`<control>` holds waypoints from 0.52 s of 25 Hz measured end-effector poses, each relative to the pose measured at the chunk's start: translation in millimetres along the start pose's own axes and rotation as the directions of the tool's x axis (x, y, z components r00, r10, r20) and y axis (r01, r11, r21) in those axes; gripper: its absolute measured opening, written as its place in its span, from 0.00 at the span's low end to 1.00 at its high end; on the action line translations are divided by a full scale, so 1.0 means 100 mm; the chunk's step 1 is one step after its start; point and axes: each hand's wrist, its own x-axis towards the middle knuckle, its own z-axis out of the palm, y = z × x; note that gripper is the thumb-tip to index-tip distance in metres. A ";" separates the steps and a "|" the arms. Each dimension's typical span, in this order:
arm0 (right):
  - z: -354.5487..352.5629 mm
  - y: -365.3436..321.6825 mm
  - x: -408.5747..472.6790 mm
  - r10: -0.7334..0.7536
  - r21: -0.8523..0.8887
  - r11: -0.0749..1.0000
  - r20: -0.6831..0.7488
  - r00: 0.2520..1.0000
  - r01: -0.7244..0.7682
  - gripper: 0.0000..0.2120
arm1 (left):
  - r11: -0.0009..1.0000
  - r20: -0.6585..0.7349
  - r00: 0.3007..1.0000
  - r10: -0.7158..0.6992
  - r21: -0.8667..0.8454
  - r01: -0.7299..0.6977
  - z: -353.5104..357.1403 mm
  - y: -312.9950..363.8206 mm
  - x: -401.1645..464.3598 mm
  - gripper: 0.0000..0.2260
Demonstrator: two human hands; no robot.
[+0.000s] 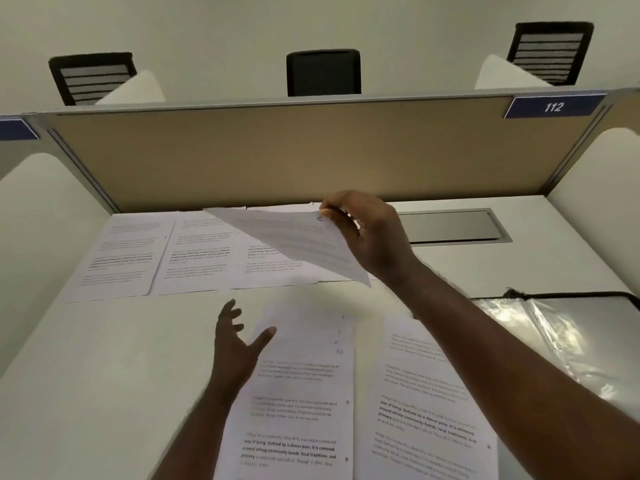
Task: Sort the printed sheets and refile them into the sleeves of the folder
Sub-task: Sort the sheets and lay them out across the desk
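Looking from the left side, we see a white side panel [41,216] of the desk booth and the white desk [114,358] in front of it. At the back of the desk, close to the beige partition [277,154], three printed sheets [194,251] lie flat in a row, side by side, with edges touching or slightly overlapping. Nearer to us, our left hand [239,344] is above the desk with fingers spread and thumb out; it holds nothing, and its thumb points toward a stack of printed sheets [301,393] lying just beside it. This stack shows small handwritten numbers near its upper right corner. Above it, our right hand [367,233] is lifted over the back row and pinches one sheet [298,237] by its corner between thumb and fingers; this sheet is tilted in the air and covers a part of the third page in the row. A handwritten mark is near the pinched corner, but we cannot read it surely. To the right of the stack lies another printed sheet [429,410], partly under our right forearm. Behind the right hand, a grey metal cover plate [453,225] is set in the desk. At the far right, the folder [561,337] lies open, its clear plastic sleeves shining. On the partition a blue label [554,106] shows 112
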 end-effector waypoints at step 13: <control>-0.63 0.71 -0.24 0.672 0.286 0.720 -0.059 0.738 -0.633 0.17 | 0.880 0.209 0.965 0.158 -0.474 -0.042 0.40 1.29 0.42 0.09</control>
